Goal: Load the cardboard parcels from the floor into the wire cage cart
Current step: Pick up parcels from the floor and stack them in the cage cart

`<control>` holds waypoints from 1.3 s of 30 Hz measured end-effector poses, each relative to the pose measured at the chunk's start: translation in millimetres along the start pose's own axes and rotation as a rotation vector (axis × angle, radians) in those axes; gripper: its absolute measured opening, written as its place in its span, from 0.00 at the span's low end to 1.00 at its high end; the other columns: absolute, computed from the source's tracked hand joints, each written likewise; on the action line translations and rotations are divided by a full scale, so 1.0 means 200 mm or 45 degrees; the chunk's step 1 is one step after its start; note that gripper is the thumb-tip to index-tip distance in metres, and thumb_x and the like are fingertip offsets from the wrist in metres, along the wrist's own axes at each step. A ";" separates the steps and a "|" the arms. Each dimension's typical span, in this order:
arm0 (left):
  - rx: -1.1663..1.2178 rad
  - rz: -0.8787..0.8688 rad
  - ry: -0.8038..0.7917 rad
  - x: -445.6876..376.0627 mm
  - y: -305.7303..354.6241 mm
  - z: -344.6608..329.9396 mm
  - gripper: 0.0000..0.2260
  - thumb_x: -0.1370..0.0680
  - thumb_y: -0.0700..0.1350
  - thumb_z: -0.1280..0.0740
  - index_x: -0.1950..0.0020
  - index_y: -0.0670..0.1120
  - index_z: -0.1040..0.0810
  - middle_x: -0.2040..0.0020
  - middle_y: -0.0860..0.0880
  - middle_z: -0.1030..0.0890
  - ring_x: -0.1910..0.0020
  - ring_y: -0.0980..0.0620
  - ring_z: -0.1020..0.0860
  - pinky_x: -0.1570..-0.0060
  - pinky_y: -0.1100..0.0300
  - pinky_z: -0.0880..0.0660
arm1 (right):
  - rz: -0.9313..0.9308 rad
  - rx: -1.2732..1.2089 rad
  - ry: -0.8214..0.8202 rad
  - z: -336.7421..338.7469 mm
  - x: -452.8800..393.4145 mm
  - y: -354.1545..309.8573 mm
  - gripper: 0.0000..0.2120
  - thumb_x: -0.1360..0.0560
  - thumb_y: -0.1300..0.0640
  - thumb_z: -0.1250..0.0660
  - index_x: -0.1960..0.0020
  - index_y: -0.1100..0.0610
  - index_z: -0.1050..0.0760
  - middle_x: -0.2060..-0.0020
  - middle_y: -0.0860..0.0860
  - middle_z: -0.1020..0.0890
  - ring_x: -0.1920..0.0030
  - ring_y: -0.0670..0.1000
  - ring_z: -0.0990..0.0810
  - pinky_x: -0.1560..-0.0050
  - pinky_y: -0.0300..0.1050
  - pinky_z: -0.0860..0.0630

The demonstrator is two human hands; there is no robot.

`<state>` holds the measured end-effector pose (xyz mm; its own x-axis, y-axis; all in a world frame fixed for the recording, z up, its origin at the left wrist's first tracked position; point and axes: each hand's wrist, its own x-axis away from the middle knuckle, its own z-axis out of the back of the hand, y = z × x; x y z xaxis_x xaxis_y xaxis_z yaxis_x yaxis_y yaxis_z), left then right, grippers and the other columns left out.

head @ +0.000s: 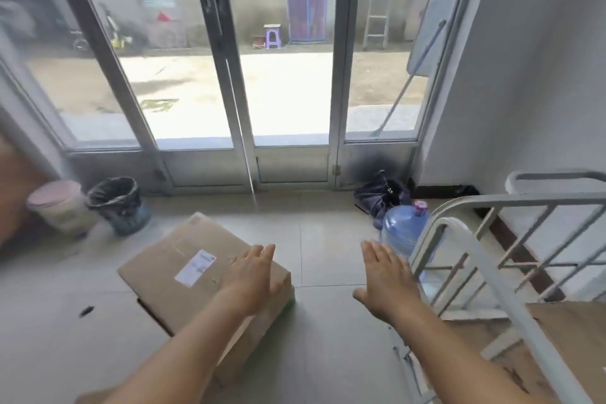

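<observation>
both hands flat-fingered: left grip (251,275) over the parcel (183,272), right grip (385,275) holding nothing.

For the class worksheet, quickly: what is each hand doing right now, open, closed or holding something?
Left hand: open, fingers straight, over the cardboard parcel; contact unclear.
Right hand: open, holding nothing.

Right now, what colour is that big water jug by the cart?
Translucent blue water jug with a pinkish cap, seen in the head view.
</observation>
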<state>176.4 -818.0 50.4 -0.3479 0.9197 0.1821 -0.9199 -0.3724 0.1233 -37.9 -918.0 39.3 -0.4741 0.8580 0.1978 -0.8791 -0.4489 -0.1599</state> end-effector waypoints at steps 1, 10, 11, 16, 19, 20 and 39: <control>0.007 0.053 -0.006 0.03 -0.08 -0.02 0.33 0.21 0.57 0.38 0.21 0.49 0.48 0.24 0.49 0.38 0.26 0.47 0.39 0.28 0.52 0.41 | 0.034 0.001 -0.022 -0.02 -0.02 -0.06 0.43 0.22 0.45 0.36 0.20 0.54 0.61 0.21 0.51 0.55 0.21 0.54 0.56 0.24 0.54 0.55; 0.074 0.421 -0.046 0.09 -0.74 -0.14 0.33 0.21 0.58 0.39 0.21 0.48 0.48 0.24 0.49 0.38 0.27 0.48 0.37 0.30 0.52 0.39 | 0.213 0.012 -0.137 -0.25 -0.31 -0.61 0.42 0.22 0.43 0.37 0.20 0.54 0.59 0.21 0.51 0.53 0.21 0.53 0.54 0.24 0.53 0.52; 0.089 0.444 -0.053 0.09 -0.81 -0.15 0.32 0.21 0.57 0.39 0.21 0.48 0.48 0.25 0.50 0.37 0.27 0.48 0.37 0.31 0.52 0.39 | 0.209 0.001 -0.152 -0.27 -0.35 -0.66 0.42 0.22 0.43 0.37 0.20 0.54 0.59 0.21 0.50 0.53 0.21 0.53 0.54 0.24 0.52 0.53; 0.131 0.550 -0.100 0.00 -1.15 -0.20 0.33 0.21 0.56 0.38 0.21 0.48 0.50 0.25 0.49 0.38 0.27 0.47 0.37 0.30 0.52 0.40 | 0.167 -0.042 -0.188 -0.43 -0.52 -0.87 0.41 0.22 0.41 0.37 0.20 0.55 0.57 0.21 0.51 0.50 0.21 0.53 0.51 0.25 0.50 0.49; 0.138 0.597 -0.140 -0.08 -1.33 -0.24 0.34 0.21 0.56 0.38 0.21 0.48 0.51 0.24 0.48 0.40 0.26 0.47 0.39 0.30 0.51 0.41 | 0.105 -0.103 -0.238 -0.54 -0.61 -0.95 0.42 0.22 0.42 0.36 0.20 0.56 0.57 0.21 0.52 0.51 0.21 0.53 0.51 0.25 0.50 0.48; 0.138 0.608 -0.156 -0.12 -1.37 -0.25 0.34 0.21 0.56 0.38 0.20 0.48 0.51 0.23 0.48 0.40 0.26 0.47 0.39 0.29 0.50 0.41 | 0.076 -0.133 -0.268 -0.57 -0.64 -0.97 0.42 0.23 0.43 0.36 0.20 0.56 0.57 0.21 0.52 0.50 0.21 0.53 0.51 0.25 0.50 0.47; 0.250 0.684 -0.321 -0.96 -1.92 -0.55 0.35 0.20 0.54 0.37 0.20 0.49 0.53 0.22 0.47 0.44 0.24 0.45 0.42 0.28 0.46 0.41 | -0.212 -0.332 -0.672 -1.13 -1.24 -1.18 0.46 0.23 0.44 0.34 0.20 0.58 0.61 0.21 0.53 0.54 0.22 0.56 0.51 0.25 0.53 0.45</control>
<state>577.0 -838.6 -138.5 -0.6771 0.5487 0.4904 -0.5694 -0.8128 0.1231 297.6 -969.1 -191.7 -0.3500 0.6416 0.6825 -0.9343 -0.1862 -0.3041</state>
